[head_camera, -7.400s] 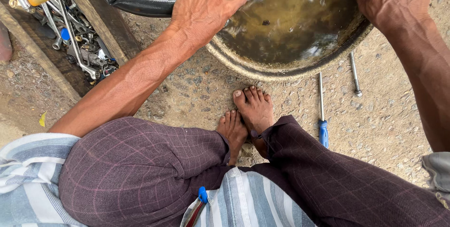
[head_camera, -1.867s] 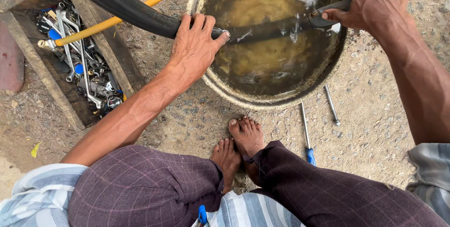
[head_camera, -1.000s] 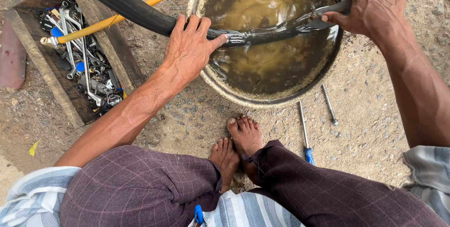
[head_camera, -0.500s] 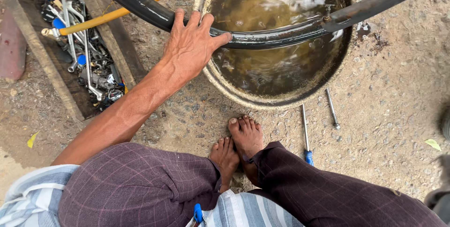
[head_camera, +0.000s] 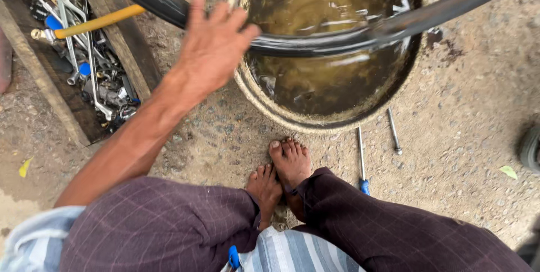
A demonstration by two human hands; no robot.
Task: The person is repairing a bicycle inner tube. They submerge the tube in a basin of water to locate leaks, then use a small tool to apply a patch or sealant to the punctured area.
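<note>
- A squatting person's left hand (head_camera: 216,44) hovers with its grip apart, fingers spread, at the near rim of a round basin (head_camera: 264,100) of murky brown water; whether the fingertips touch anything cannot be told.
- A black rubber inner tube (head_camera: 349,36) runs just beyond the grip, curving from the upper left, passing under the fingers and across the water to the upper right.
- The right hand is out of view.
- Left of the grip, a wooden tray (head_camera: 121,41) set in the ground holds wrenches (head_camera: 84,64), with a yellow-handled tool (head_camera: 112,16) lying across it.
- Nearer the person than the grip, bare feet (head_camera: 281,171) rest on gravel; a blue-handled screwdriver (head_camera: 361,162) and a metal rod (head_camera: 394,131) lie to their right.
</note>
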